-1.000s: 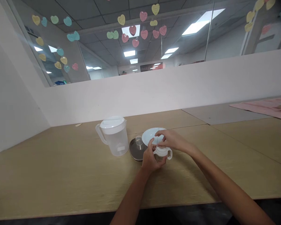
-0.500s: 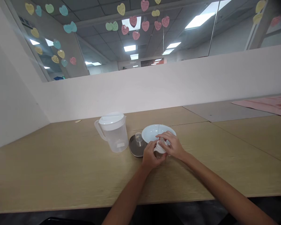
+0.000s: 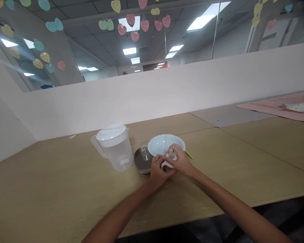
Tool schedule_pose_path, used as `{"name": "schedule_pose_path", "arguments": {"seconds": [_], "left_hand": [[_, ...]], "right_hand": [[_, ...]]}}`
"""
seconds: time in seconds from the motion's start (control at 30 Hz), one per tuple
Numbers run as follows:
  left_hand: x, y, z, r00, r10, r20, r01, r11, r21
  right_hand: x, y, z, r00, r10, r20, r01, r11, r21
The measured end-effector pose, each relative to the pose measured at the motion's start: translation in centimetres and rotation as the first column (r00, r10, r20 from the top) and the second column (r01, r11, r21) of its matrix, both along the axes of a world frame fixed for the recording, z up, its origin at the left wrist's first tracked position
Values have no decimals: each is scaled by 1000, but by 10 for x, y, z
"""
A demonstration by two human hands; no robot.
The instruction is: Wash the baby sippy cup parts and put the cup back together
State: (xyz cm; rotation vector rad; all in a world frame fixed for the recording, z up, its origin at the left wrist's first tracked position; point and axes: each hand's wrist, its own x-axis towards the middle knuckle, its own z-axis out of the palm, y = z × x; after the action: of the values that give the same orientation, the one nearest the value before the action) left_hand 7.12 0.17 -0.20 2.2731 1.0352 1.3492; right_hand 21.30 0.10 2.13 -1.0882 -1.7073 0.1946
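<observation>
A baby bottle with a white collar and a pale teat [image 3: 171, 154] is between my two hands, at the front of the white bowl [image 3: 158, 143]. My left hand [image 3: 158, 171] is wrapped around the bottle's lower part from the left. From the right, my right hand [image 3: 181, 162] grips the collar, its fingers curled round the rim beside the teat. Most of the bottle's body is hidden by my hands. Just left of them lies a dark metal tray [image 3: 140, 164], with a clear domed cap [image 3: 145, 152] standing on it.
A clear plastic jug [image 3: 119, 153] with a white lid stands left of the tray. Part of a green stick-like thing [image 3: 188, 154] shows by the bowl. A pink cloth [image 3: 266, 104] lies far right. The table's front edge runs below my forearms.
My view has swung a little to the right, so the things appear further left. Both hands stay on the bottle; the right fingers have shifted around the collar. The green thing now shows.
</observation>
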Motion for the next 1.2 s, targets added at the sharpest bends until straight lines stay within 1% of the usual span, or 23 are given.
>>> {"name": "schedule_pose_path", "arguments": {"seconds": [0.13,0.23,0.27,0.33,0.37,0.43,0.53,0.6,0.67,0.77,0.9,0.97,1.0,1.03,1.07,1.1,1.13,1.2], "left_hand": [[-1,0,-2,1000,13,-12,-12,1000,25],[-1,-2,-1,1000,22,-8,-22,999,39],[-1,-2,0,1000,24,-6,-24,999,35],[-1,-3,1,1000,26,1,-26,999,20],[-1,-4,1,1000,25,6,-25,1000,15],[-1,-4,1,1000,12,13,-12,1000,19],[-1,-4,-1,1000,-18,-2,18,998,56],[-1,-4,-2,999,-26,-23,28,997,72],[-2,-5,-2,999,-25,-46,29,996,89],[-8,-4,1,990,-17,-141,41,985,170],[-27,2,10,943,-13,-332,112,953,283],[-39,9,15,936,-1,-351,117,945,307],[-45,15,16,944,48,-327,64,944,323],[-51,21,17,950,122,-288,-20,942,335],[-57,27,18,945,210,-249,-119,934,336],[-61,34,18,930,275,-242,-191,927,322],[-65,40,17,912,318,-258,-236,923,305],[-71,51,14,879,363,-308,-279,918,283]], "right_hand": [[-8,-1,-2,987,-158,16,158,987,-9],[-15,-5,0,955,-294,31,295,955,-30],[-17,-6,1,944,-329,33,331,943,-38],[-19,-9,2,933,-360,21,361,931,-53],[-19,-10,2,935,-354,7,354,934,-55],[-15,-11,1,956,-292,-16,291,956,-28],[-5,-12,-3,992,-127,-5,127,991,36],[3,-11,-6,1000,-22,4,21,999,50],[8,-11,-7,999,42,5,-42,997,57],[11,-10,-7,997,63,36,-65,995,77],[9,-8,-8,997,72,34,-74,995,62],[8,-7,-9,998,68,6,-69,996,60],[7,-7,-10,998,65,-2,-65,996,62],[8,-6,-12,998,64,-5,-63,996,65],[8,-6,-13,998,64,-3,-64,995,70],[8,-6,-14,998,66,3,-66,995,75],[9,-6,-14,997,70,12,-71,994,78],[10,-6,-15,997,74,31,-76,994,82]]}}
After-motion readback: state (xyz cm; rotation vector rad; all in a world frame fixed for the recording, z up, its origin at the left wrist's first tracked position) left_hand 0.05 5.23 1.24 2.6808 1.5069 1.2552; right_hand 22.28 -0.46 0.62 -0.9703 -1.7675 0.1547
